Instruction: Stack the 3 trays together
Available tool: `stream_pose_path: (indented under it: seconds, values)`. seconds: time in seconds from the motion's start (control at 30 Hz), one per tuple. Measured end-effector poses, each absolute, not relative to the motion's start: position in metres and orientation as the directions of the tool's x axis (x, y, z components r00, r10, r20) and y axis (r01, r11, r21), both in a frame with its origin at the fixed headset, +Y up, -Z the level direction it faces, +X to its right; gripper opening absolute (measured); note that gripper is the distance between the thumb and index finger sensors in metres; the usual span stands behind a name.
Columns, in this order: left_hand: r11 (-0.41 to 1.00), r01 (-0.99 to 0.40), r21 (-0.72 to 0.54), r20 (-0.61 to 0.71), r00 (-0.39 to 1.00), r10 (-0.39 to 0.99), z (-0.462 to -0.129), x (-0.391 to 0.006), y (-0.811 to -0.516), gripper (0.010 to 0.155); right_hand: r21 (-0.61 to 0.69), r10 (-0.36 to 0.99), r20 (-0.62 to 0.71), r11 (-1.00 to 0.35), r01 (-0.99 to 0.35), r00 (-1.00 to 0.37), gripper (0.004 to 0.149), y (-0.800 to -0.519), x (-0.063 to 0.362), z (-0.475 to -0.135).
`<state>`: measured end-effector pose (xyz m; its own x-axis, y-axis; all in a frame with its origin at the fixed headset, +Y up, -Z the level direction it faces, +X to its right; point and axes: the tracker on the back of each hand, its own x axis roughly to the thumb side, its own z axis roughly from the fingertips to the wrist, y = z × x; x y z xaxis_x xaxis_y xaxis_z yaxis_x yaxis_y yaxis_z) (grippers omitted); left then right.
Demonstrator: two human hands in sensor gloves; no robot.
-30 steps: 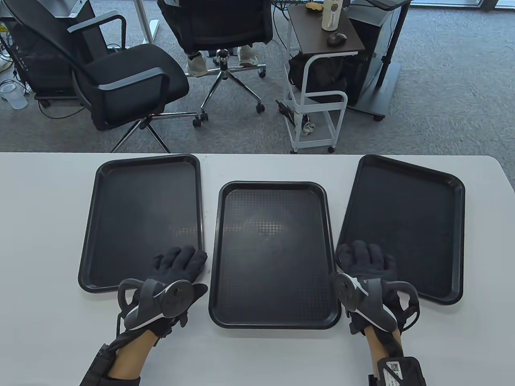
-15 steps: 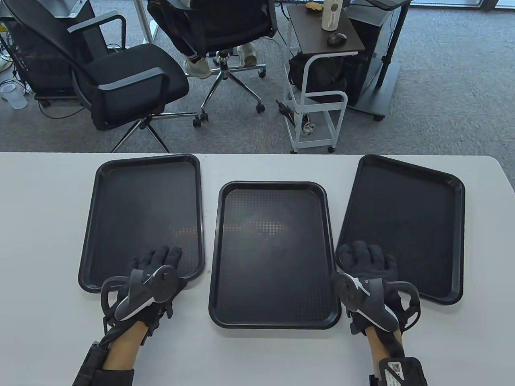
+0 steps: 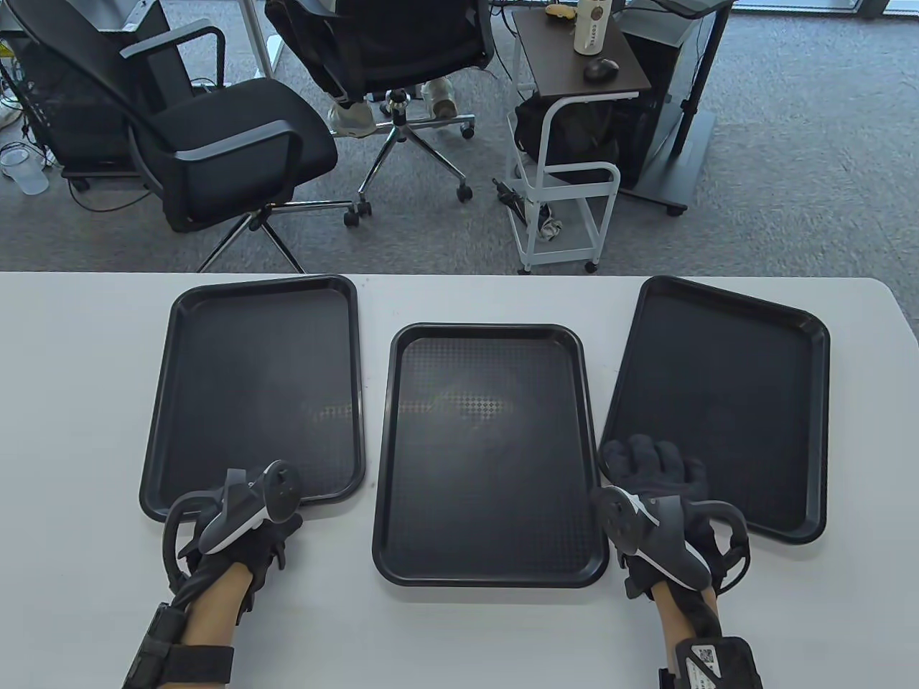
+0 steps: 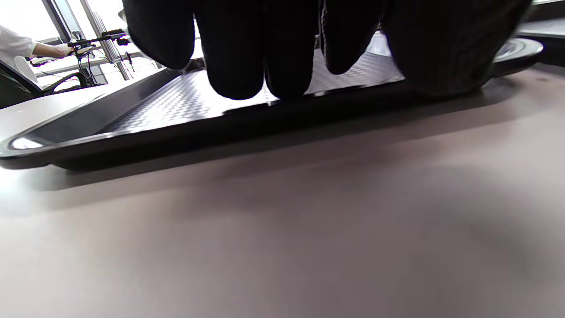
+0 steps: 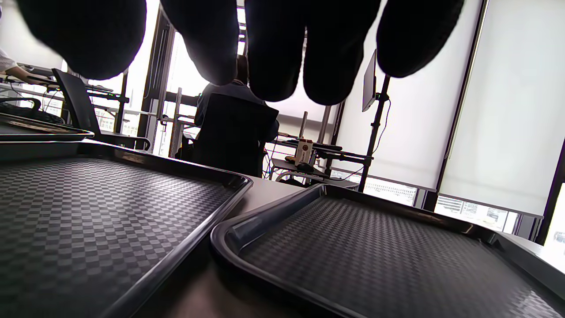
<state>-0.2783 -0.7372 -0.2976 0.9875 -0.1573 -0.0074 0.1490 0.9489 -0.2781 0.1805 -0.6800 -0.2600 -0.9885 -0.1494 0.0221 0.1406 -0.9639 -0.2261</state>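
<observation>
Behind table (image 3: 459,631): chairs, cart; L grip (image 3: 240,527) unclear, R grip (image 3: 657,495) wide.

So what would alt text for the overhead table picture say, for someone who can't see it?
Three empty black trays, left tray, middle tray and right tray, lie side by side, unstacked, on a white table. A gloved left hand and right hand reach the outer trays' near edges.
</observation>
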Motion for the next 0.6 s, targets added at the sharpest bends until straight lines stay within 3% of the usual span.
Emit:
stream_pose_path:
  seconds: [0.37, 0.5, 0.6]
  values:
    - [0.937, 0.289, -0.196, 0.02, 0.957, -0.291, -0.306, -0.272, -0.748, 0.052, -0.198, -0.148, 0.023, -0.97, 0.141, -0.989, 0.064, -0.68, 0.18, -0.26]
    - [0.921, 0.36, -0.15, 0.071, 0.933, -0.354, -0.305, -0.264, -0.746, 0.051, -0.188, -0.147, 0.023, -0.972, 0.14, -0.989, 0.064, -0.681, 0.18, -0.26]
    - [0.942, 0.324, -0.088, 0.069, 0.945, -0.319, -0.302, -0.26, -0.738, 0.05, -0.189, -0.141, 0.02, -0.973, 0.135, -0.99, 0.064, -0.68, 0.181, -0.26]
